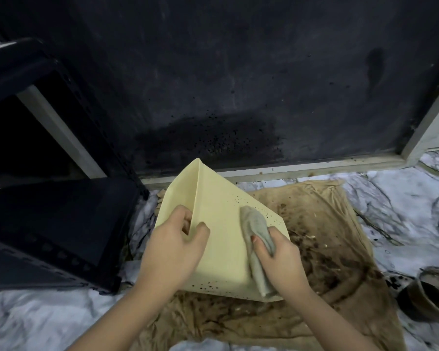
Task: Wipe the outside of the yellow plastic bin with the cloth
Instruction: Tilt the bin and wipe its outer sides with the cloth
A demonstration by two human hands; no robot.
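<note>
Far left: black metal rack (pixel 48 224), dark and close against the bin's left side. Left hand (pixel 174 245) clamped over a corner edge of yellow plastic bin (pixel 218 216), fingers on one face, thumb on the other. Bin tilted up off a soiled brown sheet (pixel 327 224), outside walls facing the camera, inside hidden, contents not visible; dark specks along upper right and lower edges. Right hand (pixel 279 259) closed around a bunched grey cloth (pixel 256 239), cloth pressed flat to the bin's broad face near its right edge. Sheet spread on marble-patterned floor (pixel 403 193), strewn with dark soil right of the bin. Dark splattered wall panel (pixel 238 72) just behind. Far right: round pot (pixel 431 297), dirt-smeared, cut by the frame; bare floor between it and the sheet.
</note>
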